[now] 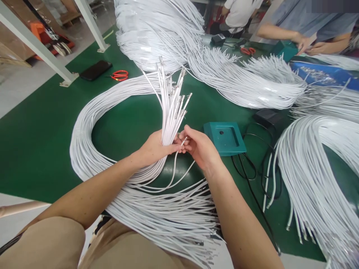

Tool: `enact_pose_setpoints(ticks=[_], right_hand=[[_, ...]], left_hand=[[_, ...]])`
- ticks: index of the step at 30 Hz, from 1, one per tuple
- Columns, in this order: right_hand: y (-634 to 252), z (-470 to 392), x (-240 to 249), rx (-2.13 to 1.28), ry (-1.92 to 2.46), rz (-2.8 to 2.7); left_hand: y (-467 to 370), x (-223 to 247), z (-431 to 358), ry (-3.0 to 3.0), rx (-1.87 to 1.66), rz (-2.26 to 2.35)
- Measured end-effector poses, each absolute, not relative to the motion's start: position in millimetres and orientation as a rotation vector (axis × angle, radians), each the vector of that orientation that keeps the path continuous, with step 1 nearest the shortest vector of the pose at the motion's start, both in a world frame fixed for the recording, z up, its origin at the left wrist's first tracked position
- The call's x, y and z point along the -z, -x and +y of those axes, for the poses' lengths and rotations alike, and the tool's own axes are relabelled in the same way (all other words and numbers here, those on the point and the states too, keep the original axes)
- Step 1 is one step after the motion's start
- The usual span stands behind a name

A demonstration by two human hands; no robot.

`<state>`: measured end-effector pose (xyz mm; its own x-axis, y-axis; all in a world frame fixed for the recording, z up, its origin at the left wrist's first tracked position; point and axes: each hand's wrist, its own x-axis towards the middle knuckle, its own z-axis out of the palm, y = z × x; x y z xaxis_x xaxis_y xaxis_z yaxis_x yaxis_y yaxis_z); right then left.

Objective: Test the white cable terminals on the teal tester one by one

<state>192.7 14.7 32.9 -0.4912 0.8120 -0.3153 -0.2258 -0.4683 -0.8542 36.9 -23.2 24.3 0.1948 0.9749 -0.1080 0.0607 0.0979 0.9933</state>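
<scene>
My left hand (pixel 158 146) is closed round an upright bundle of white wires (pixel 169 112), whose metal-tipped ends fan out above the fist. Close against it, my right hand (pixel 200 145) pinches a single white wire (pixel 183 142) between thumb and fingers, its short tip poking up. Another loose wire runs down below the right palm. From the left fist the bundle loops round the left in a large coil (pixel 84 138). Nearer my body, more white wires (pixel 168 209) spread towards the right, their metal-tipped ends partly under my right forearm.
A teal box with a recessed top (pixel 226 138) stands right of my hands, with black cables (pixel 252 168) beside it. Large wire piles (pixel 157 33) lie behind, others (pixel 314 160) at right. Red-handled scissors (pixel 120 75) and a black phone (pixel 95 70) lie far left. A co-worker's hands (pixel 307 45) are across the table.
</scene>
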Motion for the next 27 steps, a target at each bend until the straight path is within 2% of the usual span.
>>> enact_pose_setpoints(ticks=[8,20,27], right_hand=[[-196.6,15.0,-32.6,-2.092,0.892,-0.988],[-196.1,13.5,-32.8,-1.915,0.978,-1.026],[-199.1,14.0,-35.0,-1.948,0.996,-1.018]], left_hand=[[-30.1,-21.3,-20.9,-1.242,-0.998,1.218],[-28.3,-22.2,-21.2,-1.190,-1.034,1.213],[-28.0,-22.0,-20.3,-1.155,-1.075,1.160]])
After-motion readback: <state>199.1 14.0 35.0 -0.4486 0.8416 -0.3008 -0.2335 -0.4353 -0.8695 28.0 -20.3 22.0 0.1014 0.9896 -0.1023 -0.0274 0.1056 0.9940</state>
